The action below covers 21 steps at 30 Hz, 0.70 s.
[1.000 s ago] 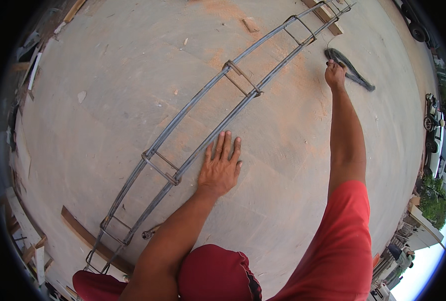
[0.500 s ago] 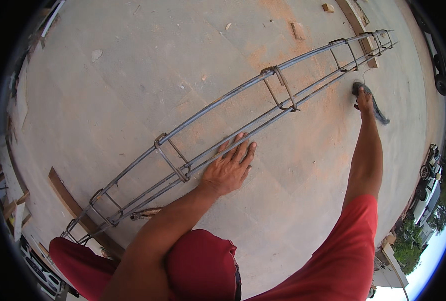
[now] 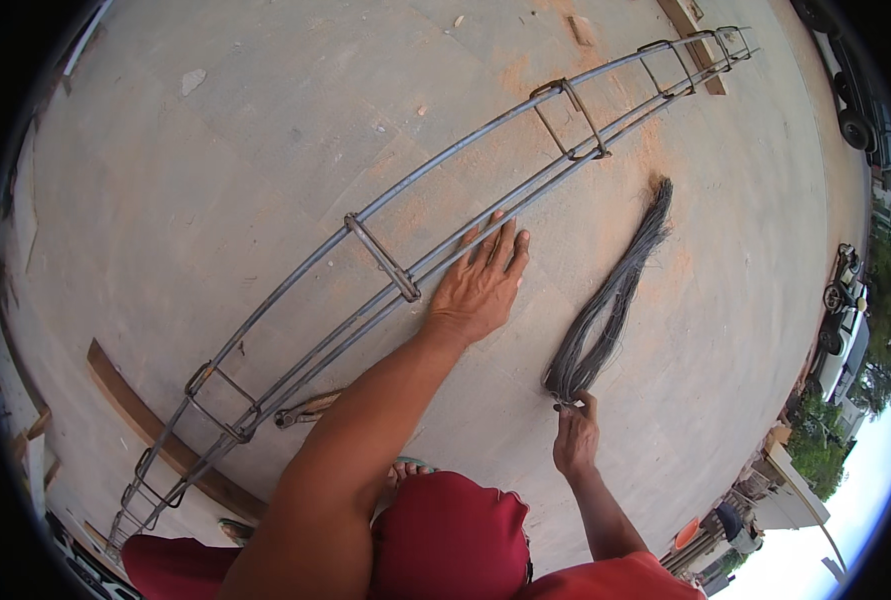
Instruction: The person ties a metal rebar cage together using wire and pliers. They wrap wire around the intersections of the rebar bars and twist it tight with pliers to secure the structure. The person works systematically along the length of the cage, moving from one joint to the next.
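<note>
A long rebar cage [image 3: 365, 215] made of steel bars and square stirrups runs diagonally from lower left to upper right. My left hand [image 3: 480, 283] is flat with fingers spread, its fingertips reaching the near lower bars. My right hand [image 3: 577, 440] pinches the near end of a looped bundle of thin grey tie wire [image 3: 605, 310], which stretches away along the floor with its frayed end farthest from me. Beside my left forearm lies a metal hand tool with handles [image 3: 305, 409], partly hidden by the arm.
Wooden boards lie beneath both ends of the cage, one at the lower left [image 3: 145, 415] and another at the upper right [image 3: 693, 45]. Small rubble and a brick piece [image 3: 580, 30] dot the concrete floor [image 3: 285, 150]. Parked vehicles [image 3: 840, 335] stand at the right.
My right hand has come back toward me from the far right, and the wire bundle now lies stretched out on the floor. My left hand stays by the bars; the view has shifted.
</note>
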Each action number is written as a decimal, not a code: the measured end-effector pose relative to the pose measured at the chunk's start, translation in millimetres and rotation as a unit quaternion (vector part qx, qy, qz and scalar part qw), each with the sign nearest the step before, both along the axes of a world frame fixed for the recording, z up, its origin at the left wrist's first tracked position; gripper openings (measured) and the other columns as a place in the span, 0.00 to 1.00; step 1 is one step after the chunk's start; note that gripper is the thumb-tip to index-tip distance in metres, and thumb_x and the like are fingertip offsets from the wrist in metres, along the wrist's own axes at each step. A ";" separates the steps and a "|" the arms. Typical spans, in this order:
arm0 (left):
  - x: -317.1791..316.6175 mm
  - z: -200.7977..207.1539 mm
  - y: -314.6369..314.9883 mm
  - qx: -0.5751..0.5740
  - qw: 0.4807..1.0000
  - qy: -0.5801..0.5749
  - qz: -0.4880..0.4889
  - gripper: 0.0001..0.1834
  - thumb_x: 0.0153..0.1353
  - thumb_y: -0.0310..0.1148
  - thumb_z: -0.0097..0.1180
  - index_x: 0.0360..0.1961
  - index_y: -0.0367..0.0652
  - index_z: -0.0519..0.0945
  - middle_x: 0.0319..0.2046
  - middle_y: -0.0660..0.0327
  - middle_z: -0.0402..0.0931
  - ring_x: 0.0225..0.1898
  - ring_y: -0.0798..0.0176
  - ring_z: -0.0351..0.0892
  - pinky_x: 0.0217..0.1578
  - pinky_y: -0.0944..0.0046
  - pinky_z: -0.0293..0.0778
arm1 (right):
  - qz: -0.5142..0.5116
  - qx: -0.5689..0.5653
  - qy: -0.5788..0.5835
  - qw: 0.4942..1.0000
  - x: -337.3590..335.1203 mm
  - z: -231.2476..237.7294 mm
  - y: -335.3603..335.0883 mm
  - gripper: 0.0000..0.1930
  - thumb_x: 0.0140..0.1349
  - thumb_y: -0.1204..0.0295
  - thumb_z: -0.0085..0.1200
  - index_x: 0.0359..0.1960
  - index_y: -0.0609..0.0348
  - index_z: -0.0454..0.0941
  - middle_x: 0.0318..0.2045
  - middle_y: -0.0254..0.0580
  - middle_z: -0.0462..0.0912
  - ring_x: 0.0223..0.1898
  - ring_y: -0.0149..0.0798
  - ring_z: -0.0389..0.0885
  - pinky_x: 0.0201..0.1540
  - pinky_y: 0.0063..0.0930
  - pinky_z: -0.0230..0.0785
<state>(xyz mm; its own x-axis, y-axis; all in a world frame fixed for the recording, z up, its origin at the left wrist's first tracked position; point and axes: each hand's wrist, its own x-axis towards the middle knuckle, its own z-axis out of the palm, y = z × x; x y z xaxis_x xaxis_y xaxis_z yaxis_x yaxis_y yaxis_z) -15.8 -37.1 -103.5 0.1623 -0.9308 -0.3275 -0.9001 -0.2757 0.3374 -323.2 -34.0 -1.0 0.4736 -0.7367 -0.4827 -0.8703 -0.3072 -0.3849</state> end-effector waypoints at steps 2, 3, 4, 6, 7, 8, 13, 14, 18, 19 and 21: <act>0.6 0.4 -0.4 -0.024 1.000 0.003 0.008 0.33 0.82 0.44 0.38 0.83 0.43 0.54 0.83 0.46 0.44 0.85 0.49 0.38 0.83 0.43 0.39 | 0.018 0.013 0.005 1.000 -21.3 4.8 66.9 0.14 0.78 0.74 0.49 0.37 0.75 0.82 0.54 0.70 0.79 0.46 0.63 0.84 0.51 0.50 0.78; 2.0 1.9 1.0 -0.037 0.999 0.014 0.018 0.33 0.82 0.43 0.39 0.82 0.43 0.55 0.83 0.46 0.45 0.85 0.49 0.38 0.83 0.44 0.40 | 0.020 0.011 -0.001 1.000 -27.6 5.9 94.4 0.14 0.77 0.74 0.50 0.36 0.75 0.82 0.55 0.70 0.78 0.46 0.64 0.84 0.52 0.50 0.78; 2.3 3.1 3.6 -0.049 0.998 0.023 0.029 0.33 0.82 0.42 0.41 0.82 0.43 0.55 0.83 0.46 0.46 0.85 0.49 0.38 0.83 0.44 0.41 | 0.009 0.015 -0.006 1.000 -31.7 6.1 117.0 0.15 0.78 0.73 0.49 0.36 0.75 0.82 0.56 0.71 0.78 0.50 0.66 0.82 0.56 0.50 0.76; 6.0 3.2 6.5 -0.054 0.995 0.060 0.064 0.34 0.79 0.40 0.46 0.81 0.41 0.57 0.83 0.45 0.45 0.86 0.48 0.37 0.83 0.46 0.41 | 0.002 -0.031 -0.015 0.999 -33.3 -6.6 133.3 0.16 0.78 0.73 0.48 0.36 0.76 0.82 0.56 0.71 0.78 0.53 0.66 0.81 0.59 0.51 0.73; 7.5 7.9 6.8 -0.057 0.992 0.079 0.084 0.35 0.78 0.39 0.48 0.81 0.40 0.58 0.83 0.44 0.45 0.86 0.47 0.36 0.83 0.46 0.41 | 0.001 -0.053 -0.019 0.998 -31.1 -10.5 138.1 0.17 0.78 0.73 0.48 0.36 0.77 0.82 0.56 0.71 0.78 0.54 0.66 0.80 0.60 0.51 0.72; 11.5 27.1 0.0 -0.013 0.983 0.138 0.117 0.32 0.76 0.36 0.52 0.77 0.36 0.64 0.81 0.40 0.48 0.84 0.45 0.43 0.81 0.45 0.48 | 0.002 -0.030 -0.001 1.000 -29.4 -12.4 134.7 0.18 0.79 0.73 0.47 0.36 0.78 0.83 0.56 0.70 0.78 0.58 0.66 0.78 0.63 0.51 0.70; 28.3 175.2 49.4 -0.135 0.928 0.346 0.019 0.15 0.73 0.32 0.58 0.33 0.30 0.86 0.31 0.41 0.86 0.31 0.44 0.90 0.34 0.47 0.85 | -0.027 -0.102 -0.018 0.994 -42.3 -37.3 145.6 0.20 0.79 0.74 0.46 0.31 0.77 0.84 0.53 0.67 0.78 0.54 0.63 0.80 0.60 0.50 0.71; 37.4 197.6 60.5 -0.210 0.924 0.318 0.014 0.21 0.75 0.36 0.58 0.25 0.33 0.85 0.14 0.51 0.78 0.17 0.50 0.83 0.23 0.53 0.82 | -0.027 -0.113 -0.016 0.993 -44.0 -38.0 145.5 0.20 0.79 0.74 0.47 0.30 0.77 0.83 0.52 0.66 0.78 0.53 0.62 0.80 0.57 0.50 0.72; 122.9 266.2 69.2 -0.410 0.867 0.281 -0.030 0.18 0.72 0.36 0.59 0.29 0.30 0.84 0.26 0.35 0.81 0.36 0.43 0.91 0.40 0.43 0.80 | -0.009 -0.121 -0.011 0.993 -49.6 -24.0 144.0 0.18 0.78 0.76 0.48 0.30 0.79 0.82 0.50 0.68 0.80 0.48 0.63 0.81 0.53 0.48 0.73; 164.8 282.6 75.2 -0.485 0.857 0.164 -0.058 0.18 0.72 0.33 0.58 0.28 0.29 0.81 0.24 0.38 0.80 0.27 0.46 0.86 0.32 0.43 0.76 | -0.012 -0.117 -0.063 0.991 -32.5 -30.4 136.5 0.18 0.79 0.76 0.47 0.31 0.80 0.80 0.50 0.68 0.79 0.43 0.65 0.82 0.48 0.49 0.74; 212.6 315.0 90.8 -0.451 0.891 0.043 -0.020 0.15 0.72 0.28 0.54 0.28 0.29 0.80 0.21 0.47 0.76 0.24 0.55 0.76 0.32 0.53 0.75 | 0.024 -0.119 -0.045 0.992 -27.1 -21.1 133.4 0.18 0.78 0.75 0.48 0.31 0.80 0.80 0.51 0.68 0.79 0.45 0.66 0.83 0.52 0.49 0.74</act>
<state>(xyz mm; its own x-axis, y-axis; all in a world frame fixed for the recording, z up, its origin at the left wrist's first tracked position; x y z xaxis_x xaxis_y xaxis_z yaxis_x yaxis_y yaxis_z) 196.8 53.6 211.6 0.1327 -0.8260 0.5479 -0.8629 0.1756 0.4738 -350.3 99.4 -22.0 0.5437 -0.8003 -0.2529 -0.8183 -0.4384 -0.3719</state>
